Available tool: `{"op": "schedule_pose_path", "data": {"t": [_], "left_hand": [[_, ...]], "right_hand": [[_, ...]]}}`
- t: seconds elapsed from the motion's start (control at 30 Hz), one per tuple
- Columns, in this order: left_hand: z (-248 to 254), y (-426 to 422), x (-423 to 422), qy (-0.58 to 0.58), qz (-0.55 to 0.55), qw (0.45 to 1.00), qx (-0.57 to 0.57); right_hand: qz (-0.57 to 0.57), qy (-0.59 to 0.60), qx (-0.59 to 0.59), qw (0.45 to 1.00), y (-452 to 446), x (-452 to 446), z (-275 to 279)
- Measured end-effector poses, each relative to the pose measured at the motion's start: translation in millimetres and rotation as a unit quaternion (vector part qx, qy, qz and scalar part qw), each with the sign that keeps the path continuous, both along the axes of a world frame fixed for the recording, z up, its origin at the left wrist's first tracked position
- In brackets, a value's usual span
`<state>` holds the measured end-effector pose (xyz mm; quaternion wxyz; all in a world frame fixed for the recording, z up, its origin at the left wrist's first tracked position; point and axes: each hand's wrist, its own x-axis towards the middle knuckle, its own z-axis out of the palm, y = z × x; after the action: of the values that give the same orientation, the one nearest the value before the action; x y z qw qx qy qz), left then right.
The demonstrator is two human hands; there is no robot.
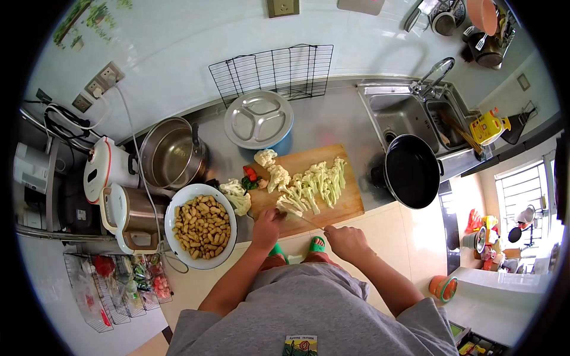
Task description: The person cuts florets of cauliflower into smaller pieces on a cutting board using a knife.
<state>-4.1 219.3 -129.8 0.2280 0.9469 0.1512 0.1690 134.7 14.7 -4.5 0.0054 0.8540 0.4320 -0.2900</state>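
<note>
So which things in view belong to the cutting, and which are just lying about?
Belongs, it seems:
knife, in the right hand
cauliflower
board

Probably just lying about:
peanuts
pot
pan
divided tray
yellow bottle

Kitchen with sink [399,116] and pot [168,155]

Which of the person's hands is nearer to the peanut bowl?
Left. The left hand is right of the bowl, at the near edge of the cutting board; the right hand, holding a knife, is farther right.
</note>
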Motion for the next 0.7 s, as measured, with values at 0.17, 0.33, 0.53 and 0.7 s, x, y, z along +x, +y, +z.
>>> {"op": "schedule_pose_path", "data": {"t": [0.17,0.33,0.53,0.7], "left_hand": [[11.4,-6.3,0.7,0.029,0.026,0.999,-0.014],[7.6,-15.2,-1.2,-0.059,0.089,0.979,-0.176],[-1.0,-7.4,18.2,-0.083,0.016,0.977,-0.195],[2.8,-0.8,23.6,-0.098,-0.007,0.980,-0.174]], "right_hand": [[-0.006,0.024,0.004,1.000,11.2,0.7,-16.8],[-0.056,0.026,0.038,0.997,20.3,-7.0,-50.0],[-0.118,0.011,0.086,0.989,-0.5,9.2,-35.6],[-0.131,0.004,0.062,0.989,-10.1,7.9,-21.3]]}}
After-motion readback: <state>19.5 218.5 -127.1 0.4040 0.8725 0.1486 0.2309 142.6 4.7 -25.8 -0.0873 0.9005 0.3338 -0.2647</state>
